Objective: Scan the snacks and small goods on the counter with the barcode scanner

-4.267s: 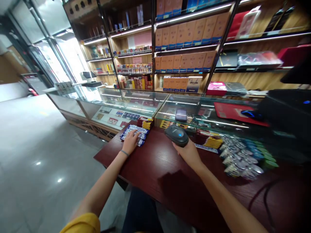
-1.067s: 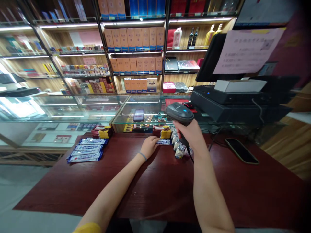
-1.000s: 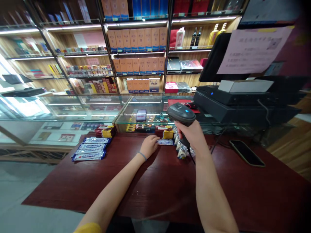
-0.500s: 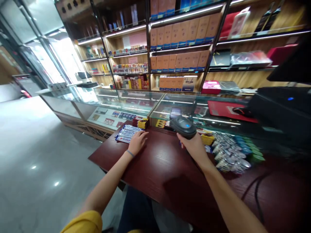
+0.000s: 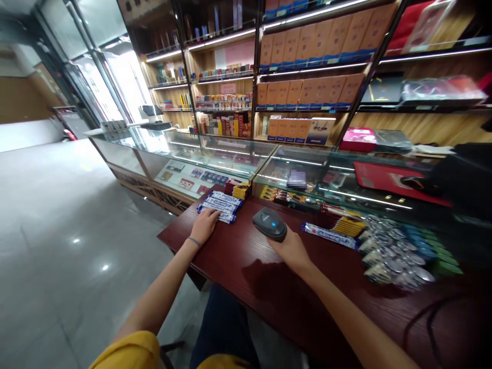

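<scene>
My right hand grips a dark barcode scanner with a blue light, held low over the dark red wooden table. My left hand lies flat with fingers stretched out at the near end of a row of blue and white snack bars at the table's far left. A single blue and white bar lies on the table to the right of the scanner.
Red and yellow packs are stacked behind the blue bars. More of them and a heap of silvery, blue and green wrapped items sit at the right. A glass counter and product shelves stand behind.
My view has swung from the right part of the table back to the left. My left hand left the single bar and now rests by the row of blue bars. The scanner is lower.
</scene>
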A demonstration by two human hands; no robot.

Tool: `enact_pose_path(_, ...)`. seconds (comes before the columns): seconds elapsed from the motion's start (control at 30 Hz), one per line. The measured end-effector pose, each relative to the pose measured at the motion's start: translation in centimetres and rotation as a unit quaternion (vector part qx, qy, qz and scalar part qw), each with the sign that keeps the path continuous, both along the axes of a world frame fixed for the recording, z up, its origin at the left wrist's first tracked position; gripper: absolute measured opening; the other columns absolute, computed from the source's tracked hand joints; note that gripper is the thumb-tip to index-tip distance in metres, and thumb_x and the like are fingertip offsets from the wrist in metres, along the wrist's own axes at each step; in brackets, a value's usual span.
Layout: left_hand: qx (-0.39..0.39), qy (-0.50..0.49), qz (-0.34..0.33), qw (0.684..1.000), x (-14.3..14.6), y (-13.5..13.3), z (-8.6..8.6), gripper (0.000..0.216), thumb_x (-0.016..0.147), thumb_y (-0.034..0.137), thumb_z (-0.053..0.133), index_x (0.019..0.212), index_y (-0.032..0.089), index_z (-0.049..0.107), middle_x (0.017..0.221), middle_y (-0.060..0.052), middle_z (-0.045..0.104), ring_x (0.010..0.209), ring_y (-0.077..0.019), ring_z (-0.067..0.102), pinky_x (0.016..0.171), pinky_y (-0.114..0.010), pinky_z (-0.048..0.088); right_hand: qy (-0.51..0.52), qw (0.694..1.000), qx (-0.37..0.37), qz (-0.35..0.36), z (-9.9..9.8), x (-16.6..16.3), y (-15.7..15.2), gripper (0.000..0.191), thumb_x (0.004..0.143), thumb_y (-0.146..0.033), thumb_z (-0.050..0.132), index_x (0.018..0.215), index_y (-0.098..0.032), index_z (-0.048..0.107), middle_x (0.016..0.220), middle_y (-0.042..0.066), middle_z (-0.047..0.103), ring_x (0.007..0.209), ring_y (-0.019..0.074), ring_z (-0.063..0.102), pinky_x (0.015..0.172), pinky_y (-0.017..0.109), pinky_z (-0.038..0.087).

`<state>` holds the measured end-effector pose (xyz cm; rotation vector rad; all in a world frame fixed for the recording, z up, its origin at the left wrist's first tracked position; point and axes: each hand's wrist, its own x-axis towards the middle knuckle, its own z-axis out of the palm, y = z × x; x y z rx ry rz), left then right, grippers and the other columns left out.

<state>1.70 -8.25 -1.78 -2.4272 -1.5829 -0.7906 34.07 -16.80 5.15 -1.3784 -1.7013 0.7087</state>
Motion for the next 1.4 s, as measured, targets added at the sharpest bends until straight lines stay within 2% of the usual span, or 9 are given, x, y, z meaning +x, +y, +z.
enact_pose_path(0.3, -0.005, 0.007, -0.019, 1.0, 0.7, 0.3, 1.2, 0.025, 0.095, 0.032, 0.05, 0.112, 0.025, 0.068, 0.106, -0.009, 0.067, 0.101, -0.0244, 0.06, 0.094, -0.039, 0.047, 0.012, 1.0, 0.014, -0.012, 0.0, 1.1, 0.4, 0.05, 0.077, -0.035, 0.065, 0.125, -0.024, 0.059, 0.109, 0.008, 0.074, 0.109, 0.0292, 0.067, 0.087, 0.04, 0.053)
enact_pose_path(0.47, 0.005, -0.211, -0.045, 0.976, 5.6, 1.2, 3.2, 0.03, 0.097, 0.035, 0.046, 0.119, 0.023, 0.063, 0.113, -0.008, 0.066, 0.109, -0.0215, 0.06, 0.098, -0.037, 0.046, 0.04, 0.997, 0.049, -0.034, 0.6, 2.3, 1.0, 0.051, 0.075, -0.033, 0.066, 0.125, -0.022, 0.059, 0.106, 0.007, 0.074, 0.105, 0.0282, 0.068, 0.088, 0.04, 0.052)
enact_pose_path(0.57, -0.052, -0.425, -0.028, 0.903, 10.4, 3.0, 4.0, 0.03, 0.095, 0.04, 0.049, 0.11, 0.019, 0.065, 0.105, -0.008, 0.069, 0.1, -0.021, 0.065, 0.087, -0.034, 0.053, 0.054, 0.994, 0.078, -0.045, 1.6, 3.2, 1.2, 0.05, 0.075, -0.031, 0.066, 0.123, -0.021, 0.059, 0.109, 0.007, 0.073, 0.102, 0.0265, 0.068, 0.087, 0.038, 0.053)
enact_pose_path(0.63, -0.156, -0.568, -0.053, 0.806, 13.8, 4.2, 4.3, 0.034, 0.093, 0.046, 0.049, 0.107, 0.018, 0.064, 0.088, -0.005, 0.068, 0.08, -0.0195, 0.069, 0.069, -0.031, 0.057, 0.044, 0.994, 0.076, -0.065, 2.5, 3.9, 1.1, 0.049, 0.075, -0.033, 0.066, 0.122, -0.022, 0.058, 0.1, 0.006, 0.074, 0.093, 0.0263, 0.07, 0.078, 0.036, 0.054)
enact_pose_path(0.73, -0.239, -0.678, -0.077, 0.691, 18.1, 5.3, 4.2, 0.037, 0.088, 0.048, 0.056, 0.105, 0.016, 0.062, 0.08, -0.003, 0.066, 0.068, -0.0169, 0.068, 0.056, -0.028, 0.056, 0.025, 0.993, 0.062, -0.097, 3.8, 5.2, 1.1, 0.05, 0.075, -0.035, 0.066, 0.123, -0.024, 0.056, 0.087, 0.004, 0.074, 0.08, 0.026, 0.071, 0.065, 0.032, 0.053)
enact_pose_path(0.8, -0.251, -0.707, -0.088, 0.656, 19.9, 5.4, 3.9, 0.04, 0.085, 0.048, 0.061, 0.106, 0.014, 0.062, 0.081, -0.003, 0.066, 0.067, -0.0157, 0.067, 0.053, -0.026, 0.055, -0.002, 0.992, 0.056, -0.111, 4.6, 6.1, 1.1, 0.051, 0.075, -0.036, 0.067, 0.123, -0.027, 0.054, 0.088, 0.004, 0.074, 0.081, 0.0269, 0.072, 0.066, 0.033, 0.052)
enact_pose_path(1.0, -0.264, -0.698, -0.1, 0.658, 21.1, 4.9, 2.7, 0.044, 0.081, 0.051, 0.065, 0.102, 0.012, 0.064, 0.085, -0.008, 0.067, 0.07, -0.0163, 0.068, 0.053, -0.024, 0.055, -0.144, 0.983, 0.007, -0.11, 5.9, 7.2, 1.1, 0.048, 0.071, -0.033, 0.071, 0.117, -0.029, 0.061, 0.096, 0.006, 0.075, 0.099, 0.0332, 0.069, 0.079, 0.038, 0.051)
enact_pose_path(1.17, -0.274, -0.683, -0.077, 0.672, 20.9, 4.8, 2.6, 0.043, 0.083, 0.048, 0.064, 0.106, 0.012, 0.065, 0.09, -0.011, 0.069, 0.07, -0.0161, 0.068, 0.054, -0.023, 0.054, -0.154, 0.98, -0.005, -0.123, 5.9, 7.3, 1.1, 0.044, 0.072, -0.032, 0.069, 0.116, -0.026, 0.063, 0.1, 0.009, 0.075, 0.101, 0.034, 0.069, 0.082, 0.039, 0.051)
enact_pose_path(1.4, -0.303, -0.731, -0.13, 0.598, 21.1, 4.8, 2.1, 0.049, 0.077, 0.041, 0.073, 0.117, 0.014, 0.065, 0.098, -0.009, 0.072, 0.075, -0.0162, 0.068, 0.065, -0.027, 0.056, -0.111, 0.984, 0.022, -0.135, 5.9, 8.3, 1.3, 0.049, 0.069, -0.032, 0.072, 0.116, -0.028, 0.06, 0.092, 0.004, 0.075, 0.089, 0.0278, 0.07, 0.075, 0.035, 0.052)
